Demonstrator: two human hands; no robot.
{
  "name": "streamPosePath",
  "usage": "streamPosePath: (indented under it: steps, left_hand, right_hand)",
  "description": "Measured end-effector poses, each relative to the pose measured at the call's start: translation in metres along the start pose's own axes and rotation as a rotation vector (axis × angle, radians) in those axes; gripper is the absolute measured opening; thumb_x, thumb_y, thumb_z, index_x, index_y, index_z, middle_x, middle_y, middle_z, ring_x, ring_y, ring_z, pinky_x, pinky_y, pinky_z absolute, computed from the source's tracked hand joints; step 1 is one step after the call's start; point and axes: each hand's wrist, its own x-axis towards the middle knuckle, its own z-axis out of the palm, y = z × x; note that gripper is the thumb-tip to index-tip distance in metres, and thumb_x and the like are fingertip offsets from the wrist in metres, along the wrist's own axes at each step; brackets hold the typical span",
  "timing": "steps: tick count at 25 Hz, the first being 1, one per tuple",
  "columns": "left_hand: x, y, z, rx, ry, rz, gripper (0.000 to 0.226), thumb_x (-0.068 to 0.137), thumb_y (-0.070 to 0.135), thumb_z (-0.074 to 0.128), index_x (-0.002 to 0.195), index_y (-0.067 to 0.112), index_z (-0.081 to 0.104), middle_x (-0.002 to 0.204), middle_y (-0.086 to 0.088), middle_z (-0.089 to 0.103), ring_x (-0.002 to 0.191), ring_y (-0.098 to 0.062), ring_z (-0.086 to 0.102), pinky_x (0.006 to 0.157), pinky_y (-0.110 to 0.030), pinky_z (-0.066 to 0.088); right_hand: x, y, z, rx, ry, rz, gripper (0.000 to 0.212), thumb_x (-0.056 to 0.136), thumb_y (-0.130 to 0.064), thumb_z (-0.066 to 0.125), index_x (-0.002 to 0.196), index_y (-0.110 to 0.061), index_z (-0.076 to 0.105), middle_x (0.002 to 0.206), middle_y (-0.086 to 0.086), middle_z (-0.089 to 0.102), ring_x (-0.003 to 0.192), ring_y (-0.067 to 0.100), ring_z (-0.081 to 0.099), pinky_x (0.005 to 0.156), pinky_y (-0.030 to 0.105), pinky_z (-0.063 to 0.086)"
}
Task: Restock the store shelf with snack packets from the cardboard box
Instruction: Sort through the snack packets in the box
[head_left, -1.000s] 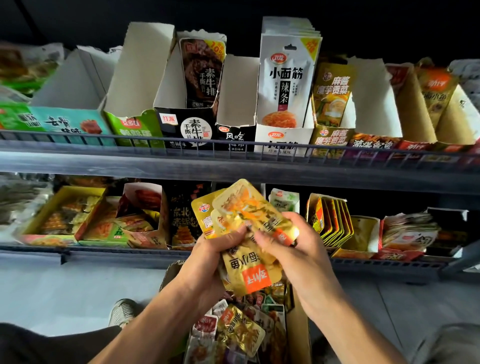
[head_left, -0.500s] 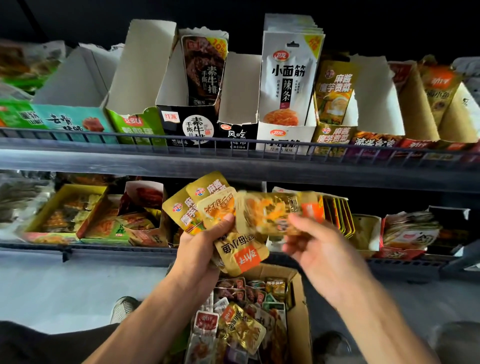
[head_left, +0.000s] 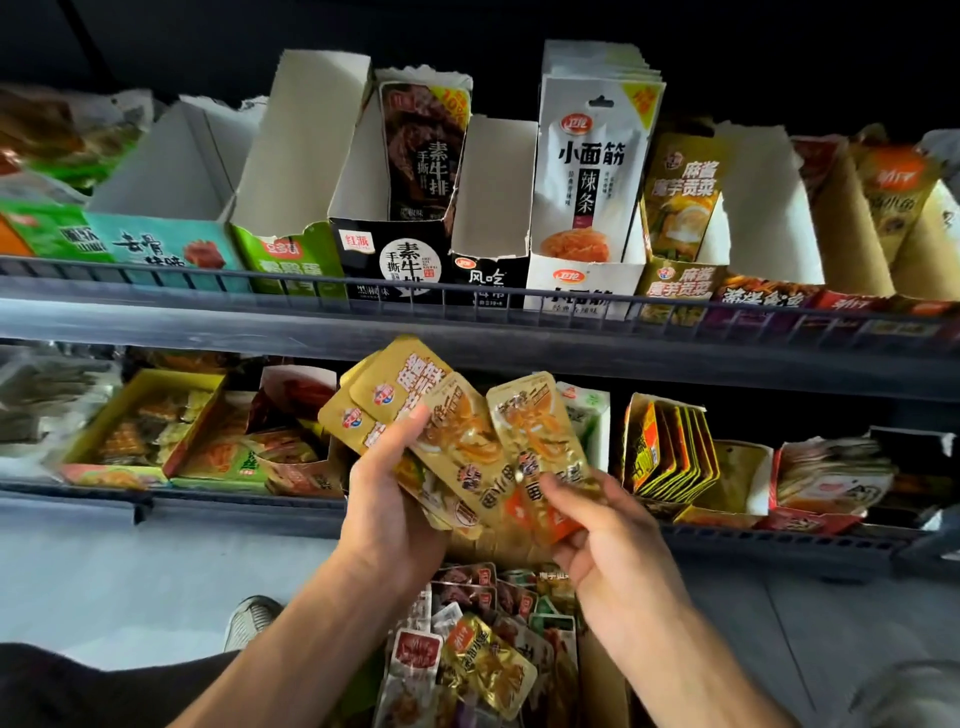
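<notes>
Head camera looks down past two bare forearms at a store shelf (head_left: 467, 332) with two tiers of snack cartons. Left hand (head_left: 387, 512) grips a fanned bunch of gold snack packets (head_left: 410, 415), thumb pressed across their faces, fingers curled behind. Right hand (head_left: 602, 540) pinches the lower end of one more gold packet (head_left: 540, 441), which stands just beside the bunch and overlaps its right edge. Both hands hover in front of the lower tier, below the metal rail of the upper one.

Directly beneath the hands sits the cardboard box (head_left: 597, 670) on the floor, open at the top and filled with mixed packets in red, gold and green wrappers (head_left: 483, 660).

On the upper tier stand open display cartons: a teal one (head_left: 156, 244) at the left, a black carton with dark packets (head_left: 395, 260), a white carton holding tall white pouches (head_left: 592, 166), and a yellow-green pouch (head_left: 680, 202) beside it. On the lower tier, a yellow tray of small packets (head_left: 140, 421) lies to the left, and a row of upright orange and yellow packets (head_left: 670, 447) stands to the right of the hands. A grey shoe (head_left: 252, 621) shows on the pale floor at the lower left.
</notes>
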Motion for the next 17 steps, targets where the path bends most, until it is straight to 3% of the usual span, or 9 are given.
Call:
streamPosePath:
  steps: [3, 7, 9, 13, 15, 17]
  left_hand:
    - [0.002, 0.003, -0.001, 0.023, 0.023, -0.014, 0.036, 0.089, 0.026, 0.061, 0.121, 0.009, 0.066, 0.114, -0.015, 0.073, 0.102, -0.032, 0.071, 0.094, -0.050, 0.051]
    - [0.003, 0.003, 0.001, 0.134, -0.013, -0.041, 0.040, 0.094, 0.034, 0.058, 0.125, 0.010, 0.062, 0.118, -0.017, 0.071, 0.105, -0.035, 0.070, 0.090, -0.052, 0.053]
    - [0.006, 0.005, 0.001, 0.150, -0.006, -0.061, 0.044, 0.096, 0.044, 0.053, 0.124, 0.011, 0.064, 0.116, -0.015, 0.072, 0.104, -0.033, 0.071, 0.090, -0.051, 0.053]
    - [0.010, 0.004, 0.000, 0.179, 0.073, -0.063, 0.034, 0.094, 0.032, 0.061, 0.122, 0.012, 0.064, 0.107, -0.012, 0.075, 0.095, -0.031, 0.074, 0.076, -0.044, 0.058]
    - [0.011, 0.000, 0.004, 0.221, 0.060, -0.062, 0.033, 0.093, 0.029, 0.063, 0.121, 0.012, 0.063, 0.107, -0.013, 0.075, 0.095, -0.031, 0.074, 0.072, -0.043, 0.059]
    - [0.010, -0.006, 0.017, 0.284, 0.002, -0.047, 0.033, 0.092, 0.028, 0.064, 0.121, 0.013, 0.065, 0.108, -0.011, 0.075, 0.099, -0.030, 0.073, 0.078, -0.045, 0.059]
  right_hand:
    - [0.003, -0.009, -0.005, 0.073, -0.002, -0.011, 0.044, 0.069, -0.004, 0.071, 0.112, -0.011, 0.064, 0.102, 0.014, 0.076, 0.092, 0.031, 0.073, 0.079, 0.042, 0.056]
    - [-0.001, -0.003, -0.002, 0.010, -0.137, 0.165, 0.042, 0.076, -0.001, 0.064, 0.117, -0.007, 0.059, 0.095, 0.022, 0.074, 0.078, 0.035, 0.074, 0.062, 0.045, 0.061]
    - [0.005, -0.009, -0.006, 0.047, -0.077, 0.089, 0.048, 0.072, 0.001, 0.065, 0.119, -0.008, 0.058, 0.105, 0.022, 0.072, 0.081, 0.033, 0.074, 0.060, 0.042, 0.061]
    - [0.015, -0.034, -0.016, 0.164, -0.034, -0.158, 0.058, 0.070, 0.002, 0.068, 0.126, -0.012, 0.059, 0.117, 0.015, 0.071, 0.104, 0.029, 0.071, 0.084, 0.040, 0.055]
    - [0.014, -0.037, -0.015, 0.062, -0.055, -0.180, 0.044, 0.078, -0.002, 0.066, 0.121, -0.009, 0.064, 0.115, 0.014, 0.072, 0.109, 0.031, 0.068, 0.098, 0.049, 0.049]
    - [0.010, -0.039, -0.011, -0.052, -0.056, -0.193, 0.030, 0.087, -0.006, 0.063, 0.116, -0.011, 0.067, 0.113, 0.011, 0.073, 0.110, 0.031, 0.068, 0.095, 0.052, 0.048]
